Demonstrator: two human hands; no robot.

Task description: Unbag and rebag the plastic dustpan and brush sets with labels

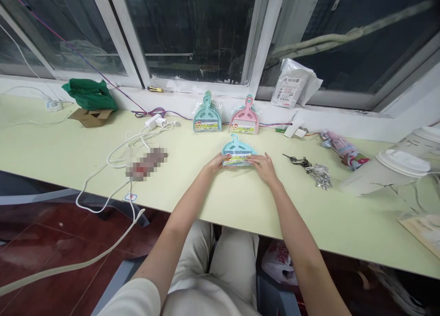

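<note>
A blue dustpan and brush set [237, 152] in clear wrapping is held between my two hands, low over the pale green table [233, 197]. My left hand [216, 162] grips its left edge, and my right hand [264, 166] holds the right edge with fingers over the label. Its handle points toward the window. Behind it, several green dustpan sets [207, 117] stand stacked against the wall. To their right is a similar stack of pink sets [244, 118], with handles up.
White cables [110, 160] and a blurred object [146, 165] lie on the left. Keys [319, 175], a folded umbrella [343, 149] and a lidded cup [385, 171] are on the right. A green bag [91, 95] sits at the back left by a cardboard box [92, 118].
</note>
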